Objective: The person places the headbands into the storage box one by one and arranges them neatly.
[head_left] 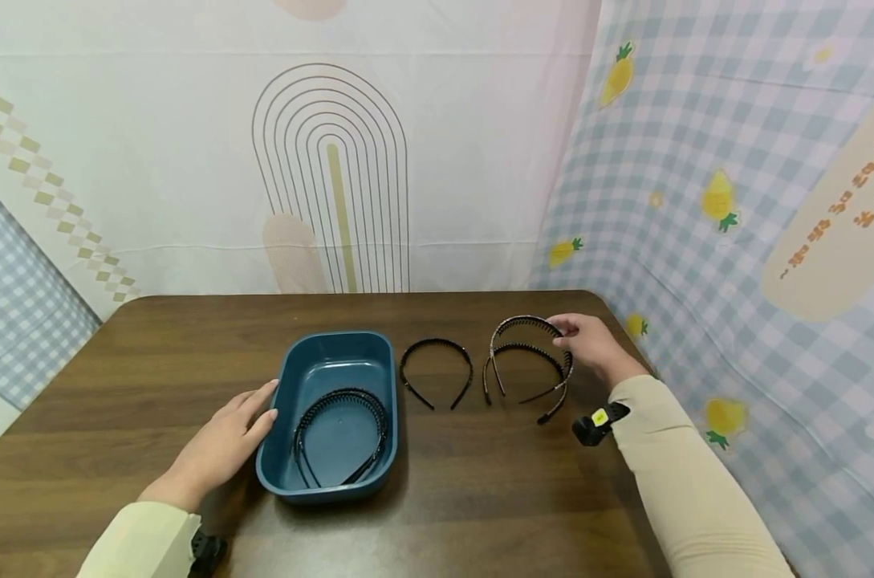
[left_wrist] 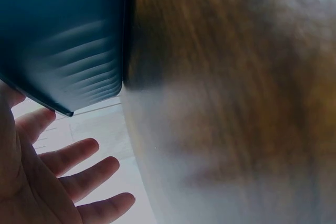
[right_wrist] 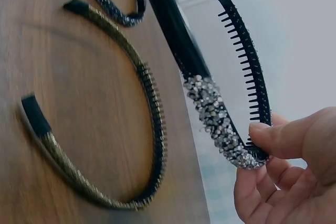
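My right hand (head_left: 591, 345) pinches a black headband (right_wrist: 207, 111) between thumb and fingers. Silvery stones cover part of its outer band, and small comb teeth line the inside. Below and behind it, a gold-patterned black headband (right_wrist: 155, 114) lies on the table. Another dark headband (head_left: 437, 341) rests between that one and a blue plastic basin (head_left: 346, 357). Inside the basin's near half lie several black toothed headbands (head_left: 384, 419), overlapping. Fingers spread, my left hand (head_left: 220, 441) touches the basin's left rim; the left wrist view shows fingertips at the edge.
The brown wooden table (head_left: 465, 514) reaches back to a white patterned cloth (head_left: 473, 160). To the right, close beside my right arm, hangs a blue checked cloth (head_left: 668, 241) with yellow fruit prints.
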{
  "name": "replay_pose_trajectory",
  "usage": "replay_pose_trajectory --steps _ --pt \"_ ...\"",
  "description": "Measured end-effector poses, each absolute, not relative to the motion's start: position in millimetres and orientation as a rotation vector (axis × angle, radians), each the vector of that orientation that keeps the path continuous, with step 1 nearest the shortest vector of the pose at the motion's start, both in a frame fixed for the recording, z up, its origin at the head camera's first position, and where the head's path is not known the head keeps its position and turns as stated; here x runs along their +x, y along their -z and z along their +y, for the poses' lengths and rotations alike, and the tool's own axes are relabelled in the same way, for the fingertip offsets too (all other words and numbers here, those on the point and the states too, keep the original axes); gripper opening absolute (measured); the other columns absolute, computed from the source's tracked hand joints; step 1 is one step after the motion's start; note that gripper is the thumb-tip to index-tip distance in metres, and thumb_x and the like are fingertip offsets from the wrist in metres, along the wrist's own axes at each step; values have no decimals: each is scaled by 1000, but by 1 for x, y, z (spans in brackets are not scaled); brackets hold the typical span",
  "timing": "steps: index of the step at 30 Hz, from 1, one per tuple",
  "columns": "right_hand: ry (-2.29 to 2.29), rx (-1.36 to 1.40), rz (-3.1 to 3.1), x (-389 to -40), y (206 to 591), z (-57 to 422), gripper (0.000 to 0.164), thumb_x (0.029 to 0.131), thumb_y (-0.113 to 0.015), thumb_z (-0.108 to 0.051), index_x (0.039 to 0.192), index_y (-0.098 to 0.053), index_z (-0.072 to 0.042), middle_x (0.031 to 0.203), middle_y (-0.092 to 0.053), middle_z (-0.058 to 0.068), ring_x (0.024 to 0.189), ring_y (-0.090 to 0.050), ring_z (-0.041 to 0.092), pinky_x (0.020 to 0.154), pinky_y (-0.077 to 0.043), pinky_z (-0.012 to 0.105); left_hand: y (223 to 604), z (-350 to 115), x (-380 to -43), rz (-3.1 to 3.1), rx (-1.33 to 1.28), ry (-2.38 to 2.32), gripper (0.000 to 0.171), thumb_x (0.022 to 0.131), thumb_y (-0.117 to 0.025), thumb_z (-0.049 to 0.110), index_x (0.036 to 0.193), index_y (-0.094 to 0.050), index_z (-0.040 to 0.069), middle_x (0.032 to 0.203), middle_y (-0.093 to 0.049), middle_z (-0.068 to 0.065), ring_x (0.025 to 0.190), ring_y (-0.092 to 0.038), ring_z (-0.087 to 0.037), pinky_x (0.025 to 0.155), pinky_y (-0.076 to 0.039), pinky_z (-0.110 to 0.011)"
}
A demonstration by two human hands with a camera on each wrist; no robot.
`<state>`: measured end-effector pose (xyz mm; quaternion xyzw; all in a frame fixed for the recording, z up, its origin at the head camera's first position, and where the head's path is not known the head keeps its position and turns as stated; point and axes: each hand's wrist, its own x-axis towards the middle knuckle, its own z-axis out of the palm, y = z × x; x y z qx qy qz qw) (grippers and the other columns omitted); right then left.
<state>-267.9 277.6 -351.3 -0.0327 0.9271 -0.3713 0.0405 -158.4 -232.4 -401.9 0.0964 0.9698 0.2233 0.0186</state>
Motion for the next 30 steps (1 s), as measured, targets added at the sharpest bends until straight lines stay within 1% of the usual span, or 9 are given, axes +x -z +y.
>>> replay_pose_trajectory --steps 3,6,8,10,13,15,17,21,30 --pt "1157 -95 2826 -269 355 271 41 95 -57 -4 136 -50 4 122 -50 25 114 -48 38 90 -44 47 401 -232 -158 3006 295 -695 64 103 -36 47 152 -28 8 144 -37 -32 129 -36 -53 96 -35 -69" --pt "1169 -89 2813 -269 357 263 41 96 -57 -4 136 -50 3 125 -51 25 116 -47 37 88 -46 44 401 -231 -158 3004 292 -693 64 103 -37 47 152 -28 7 144 -37 -32 129 -36 -53 96 -34 -69" --pt "1187 -83 2796 -268 359 258 41 96 -57 -5 136 -51 2 126 -51 24 114 -49 36 82 -48 40 400 -231 -158 3004 292 -692 64 103 -37 46 152 -28 7 144 -37 -32 129 -36 -53 96 -34 -69" --pt "1215 -71 2770 -267 359 252 40 97 -56 -5 137 -51 0 125 -50 23 107 -50 33 76 -48 40 400 -232 -158 3004 292 -690 63 103 -37 46 152 -28 7 144 -37 -32 129 -36 -53 97 -34 -69" --pt "1236 -78 2755 -266 360 243 41 96 -56 -4 137 -51 -1 124 -50 22 105 -49 31 74 -46 38 400 -232 -158 3005 296 -690 63 103 -38 45 152 -28 7 144 -37 -32 129 -36 -53 97 -34 -69" --pt "1246 -87 2750 -266 361 237 41 96 -56 -3 136 -52 -2 123 -50 21 107 -48 32 77 -46 40 400 -232 -158 3007 297 -689 63 103 -38 45 152 -28 7 144 -37 -32 129 -37 -53 97 -34 -69" --pt "1240 -108 2758 -266 362 230 41 96 -57 -3 136 -52 -2 124 -52 20 113 -47 33 81 -45 40 402 -233 -158 3008 296 -690 63 103 -38 45 152 -28 7 144 -37 -32 129 -37 -53 97 -34 -69" --pt "1261 -126 2738 -266 365 216 40 95 -57 -3 135 -53 -3 126 -53 19 116 -48 33 86 -47 43 403 -233 -158 3010 296 -691 63 103 -38 45 152 -28 7 144 -37 -32 129 -37 -53 97 -34 -69" --pt "1293 -187 2713 -267 363 184 38 94 -59 -3 132 -57 -4 119 -55 17 110 -49 30 80 -46 38 402 -232 -158 3017 293 -684 63 103 -39 45 152 -29 7 144 -38 -31 129 -37 -52 97 -34 -69"
